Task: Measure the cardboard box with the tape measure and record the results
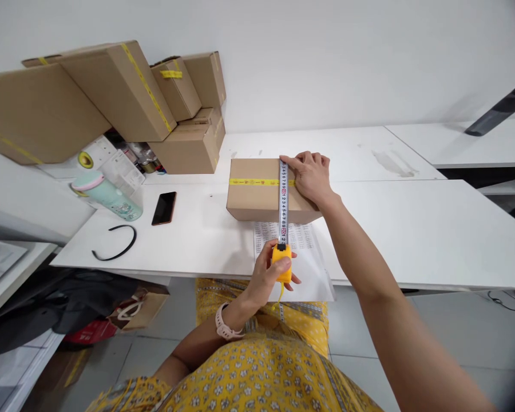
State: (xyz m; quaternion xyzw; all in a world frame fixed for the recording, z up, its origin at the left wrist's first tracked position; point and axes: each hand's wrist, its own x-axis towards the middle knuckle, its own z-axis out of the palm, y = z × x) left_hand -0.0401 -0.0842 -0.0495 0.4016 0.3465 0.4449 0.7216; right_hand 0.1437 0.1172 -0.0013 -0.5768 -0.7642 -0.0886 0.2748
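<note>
Cardboard box (257, 194) with a yellow tape strip, lying on the white table (412, 229) near its middle, partly over a printed sheet (304, 269) that reaches the near edge. A tape measure (282, 260) with a yellow case is drawn out across the box from near to far. Its blade (282, 200) lies flat on the top face, crossing the yellow strip at a right angle.

Left hand (268, 277): closed around the yellow case just over the near table edge, thumb on top. A pale watch (223, 326) sits on the wrist.

Right hand (311, 177): resting on the right part of the box top, fingers bent and pressed together on the far end of the blade, pinning it at the far edge of the box.

Left of the box: a black phone (163, 208), a mint-green bottle (109, 197) on its side, and a curved black band (115, 246). At the far left, stacked cartons (124, 91) lean against the wall.
</note>
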